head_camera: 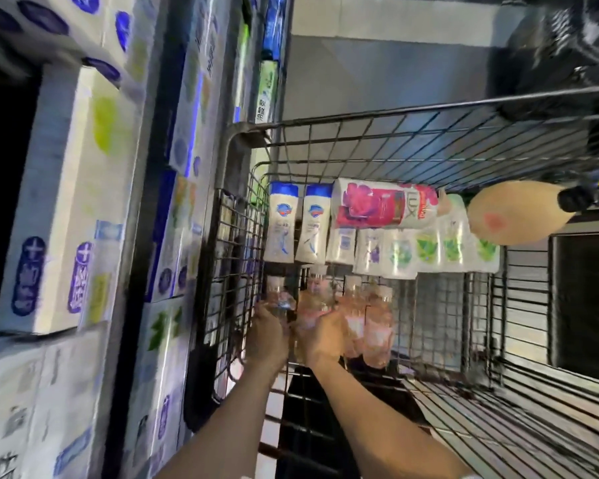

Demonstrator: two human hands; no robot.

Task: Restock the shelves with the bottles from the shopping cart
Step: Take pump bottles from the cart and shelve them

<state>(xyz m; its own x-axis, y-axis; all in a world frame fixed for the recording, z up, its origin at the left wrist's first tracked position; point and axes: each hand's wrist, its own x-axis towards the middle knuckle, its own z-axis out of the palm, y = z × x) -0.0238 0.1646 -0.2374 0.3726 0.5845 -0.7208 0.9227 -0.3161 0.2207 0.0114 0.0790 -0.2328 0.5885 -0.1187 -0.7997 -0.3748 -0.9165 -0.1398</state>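
Your left hand (267,335) grips 1 pink bottle (280,299) and your right hand (322,337) grips another (312,305), both at the shopping cart's (236,271) left wall. 2 more pink bottles (377,326) stand just right. Beyond, white bottles (377,250) (blurred labels) line the far end.

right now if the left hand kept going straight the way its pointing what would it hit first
The left hand already grips a pink bottle, so that comes first. Past it, the line runs up toward the white bottles with blue caps lying across the shopping cart, though depth is hard to judge.
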